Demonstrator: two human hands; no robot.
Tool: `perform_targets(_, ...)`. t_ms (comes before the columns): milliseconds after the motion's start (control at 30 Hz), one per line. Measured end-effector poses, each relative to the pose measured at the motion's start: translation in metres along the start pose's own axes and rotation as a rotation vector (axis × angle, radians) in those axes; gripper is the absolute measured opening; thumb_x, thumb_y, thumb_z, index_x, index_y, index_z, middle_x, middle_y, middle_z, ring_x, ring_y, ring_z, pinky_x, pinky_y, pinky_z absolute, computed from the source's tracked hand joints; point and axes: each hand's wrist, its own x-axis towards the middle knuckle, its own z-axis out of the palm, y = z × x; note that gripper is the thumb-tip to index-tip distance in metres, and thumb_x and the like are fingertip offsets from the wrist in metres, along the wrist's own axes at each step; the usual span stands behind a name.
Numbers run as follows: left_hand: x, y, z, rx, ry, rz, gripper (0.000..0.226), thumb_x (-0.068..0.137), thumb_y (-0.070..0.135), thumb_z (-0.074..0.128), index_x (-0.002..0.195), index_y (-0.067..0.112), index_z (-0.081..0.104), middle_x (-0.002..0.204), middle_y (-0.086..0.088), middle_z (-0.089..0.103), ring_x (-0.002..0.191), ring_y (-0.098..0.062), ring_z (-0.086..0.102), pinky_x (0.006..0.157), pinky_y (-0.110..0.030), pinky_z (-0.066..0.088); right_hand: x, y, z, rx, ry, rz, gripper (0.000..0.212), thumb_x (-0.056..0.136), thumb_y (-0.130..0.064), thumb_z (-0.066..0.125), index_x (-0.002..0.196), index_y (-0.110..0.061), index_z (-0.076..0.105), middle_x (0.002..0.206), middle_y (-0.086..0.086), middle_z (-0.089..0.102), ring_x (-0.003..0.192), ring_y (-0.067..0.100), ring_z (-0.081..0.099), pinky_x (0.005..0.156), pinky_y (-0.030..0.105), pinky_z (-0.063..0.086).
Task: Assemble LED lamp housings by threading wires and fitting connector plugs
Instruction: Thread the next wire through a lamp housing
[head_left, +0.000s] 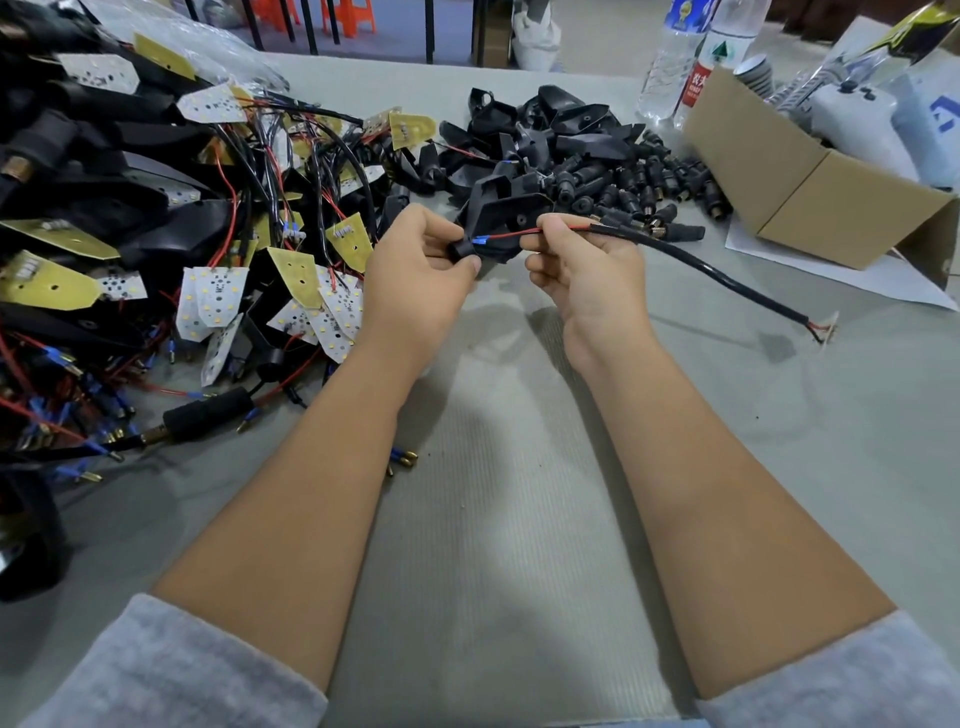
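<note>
While both forearms reached over the grey table (493, 519), two hands met above its middle. The left hand (415, 270) had its fingers curled round a black lamp housing (498, 218), thumb and fingers pinching the round collar at the housing's near-left end. The right hand (576, 260) pinched a single red wire (511, 235) between thumb and forefinger, just right of the housing.

That wire ran nearly level, left to right, and ended at the left in one small blue crimp terminal (479, 240) touching the collar. To the right of the fingers the wire joined one black sheathed cable (717, 273), whose long axis sloped away to the right and nearer, down to the table, where its stripped end (826, 328) showed thin bare leads. The housing was matt black and angular, with a small round hole in its flat face; its broad end pointed far and right.

Two plastic water bottles (675, 57) stood at the far right, beside one open cardboard box (810, 176). Far of the hands lay a heap of black housings and plug connectors (613, 171), too many and too overlapped to count. On the left sprawled a larger tangle of LED boards (213, 301), white-faced and yellow-backed, with red and black wires, also beyond counting. Two grey sleeves (171, 670) were pushed up at the near edge.
</note>
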Motion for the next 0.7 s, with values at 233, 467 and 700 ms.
perform_targets(233,0.0024,-0.0006,-0.0009,-0.126,0.047,-0.037,0.028,0.084,0.004,0.07,0.085,0.024,0.051,0.095,-0.013,0.067,0.086,-0.028,0.07,0.073,-0.034,0.059,-0.0013,-0.0017,-0.0023,-0.038,-0.092,0.016,0.023,0.097,-0.003,0.05,0.079,-0.009,0.063,0.067,0.004,0.067,0.056,0.012,0.057,0.06,0.022,0.047)
perform_targets(467,0.0038,0.0001,-0.0034,-0.206,0.05,-0.038,0.029,0.081,-0.001,0.07,0.087,0.022,0.054,0.098,-0.014,0.066,0.092,-0.034,0.068,0.083,-0.045,0.058,-0.0028,-0.0018,-0.0006,-0.046,-0.117,0.027,0.019,0.098,-0.005,0.052,0.082,-0.008,0.062,0.071,0.006,0.066,0.055,0.012,0.056,0.059,0.021,0.046)
perform_targets(700,0.0038,-0.0014,-0.0027,-0.215,0.018,-0.051,0.024,0.086,-0.001,0.067,0.092,0.02,0.055,0.085,-0.006,0.067,0.072,-0.015,0.069,0.069,-0.031,0.058,-0.0061,-0.0057,-0.0024,0.0,-0.189,0.066,0.019,0.098,-0.005,0.049,0.083,-0.008,0.062,0.071,0.005,0.067,0.058,0.013,0.056,0.061,0.022,0.046)
